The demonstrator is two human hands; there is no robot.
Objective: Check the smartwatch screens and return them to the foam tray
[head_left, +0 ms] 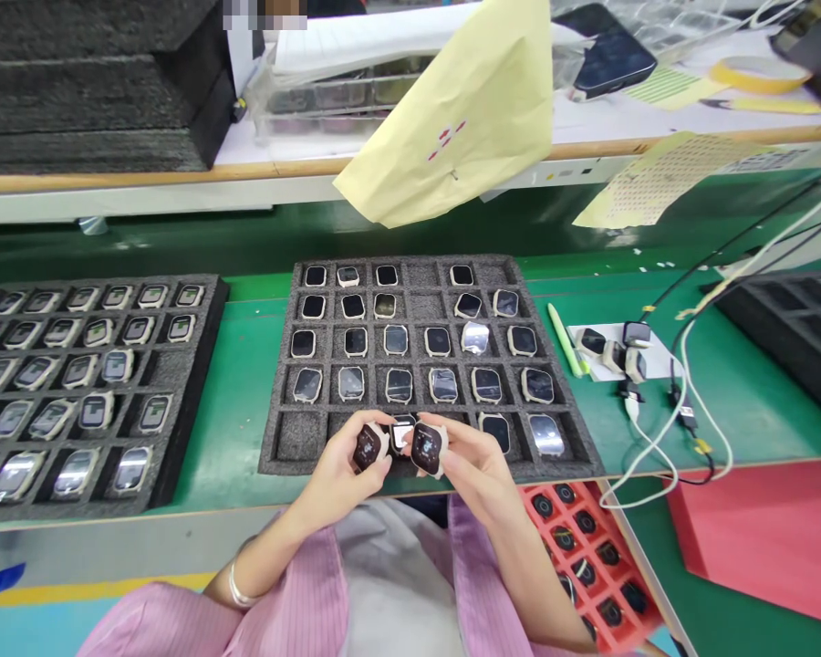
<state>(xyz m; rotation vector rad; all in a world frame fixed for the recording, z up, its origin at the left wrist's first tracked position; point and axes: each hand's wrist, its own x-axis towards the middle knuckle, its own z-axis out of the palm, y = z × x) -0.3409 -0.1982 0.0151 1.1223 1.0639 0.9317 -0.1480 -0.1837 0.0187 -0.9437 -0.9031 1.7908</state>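
Observation:
My left hand [342, 470] is closed around a small smartwatch body [368, 447] with a lit dark screen. My right hand [469, 461] grips a second watch body [428, 447] of the same kind. Both hands hover over the near edge of a dark foam tray [280, 429] on the green bench. The tray's pockets hold several beige-cased watch bodies [398, 385]. A third watch [402, 429] sits in the tray pocket just between and behind the two held ones.
Another foam tray [198, 365] full of watches lies to the left. A red tray [554, 538] of round dark parts sits below right. Loose watches on chargers [612, 351], cables [684, 401] and a green pen [565, 339] lie to the right. A yellow envelope [465, 119] overhangs the shelf.

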